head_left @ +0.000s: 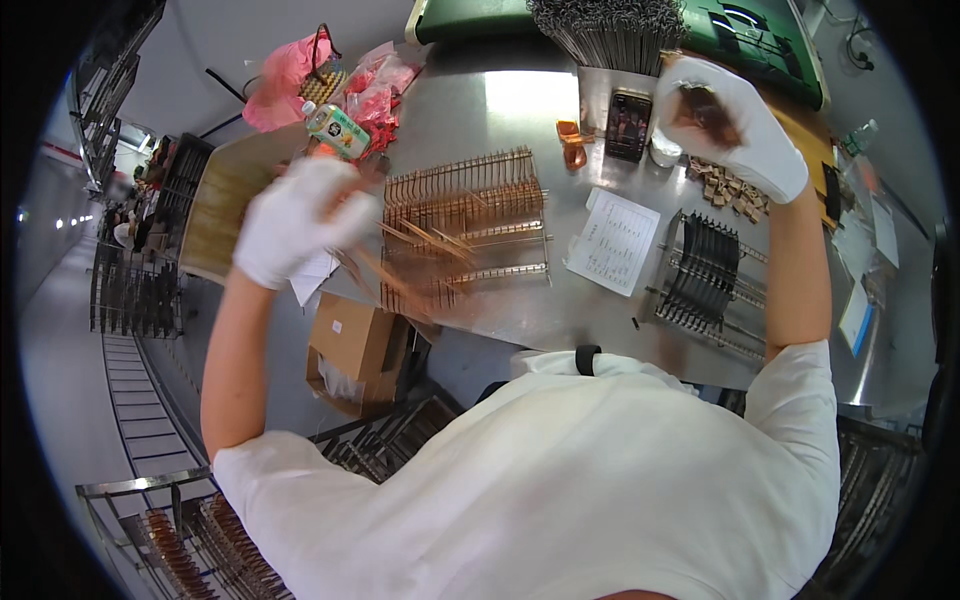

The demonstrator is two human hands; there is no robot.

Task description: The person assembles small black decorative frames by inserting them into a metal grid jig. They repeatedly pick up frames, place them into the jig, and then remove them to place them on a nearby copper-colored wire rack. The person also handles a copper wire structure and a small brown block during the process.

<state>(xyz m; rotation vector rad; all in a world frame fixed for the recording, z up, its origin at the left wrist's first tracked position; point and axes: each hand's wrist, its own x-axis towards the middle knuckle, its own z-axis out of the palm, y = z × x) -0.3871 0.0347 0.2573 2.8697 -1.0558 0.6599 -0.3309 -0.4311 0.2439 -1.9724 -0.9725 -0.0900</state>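
My left hand (305, 222), in a white glove, is smeared by motion at the left edge of the metal table. Blurred thin brown strips (395, 285) lie between it and a wire rack (465, 230); I cannot tell whether the hand holds them. Rows of slender brown pieces stand in that rack. My right hand (755, 135), also gloved in white, is raised at the far right, fingers curled round a dark brown glossy piece (708, 118) whose kind is too blurred to make out. Small wooden blocks (728, 190) are heaped just below the right hand.
A second rack (700, 270) with curved black strips stands right of a written sheet (613, 243). Behind are a phone (628, 125), a holder of thin metal rods (610, 40) and an amber piece (572, 145). A bottle (338, 130) and pink bags (375, 90) lie far left; a cardboard box (350, 335) stands below.
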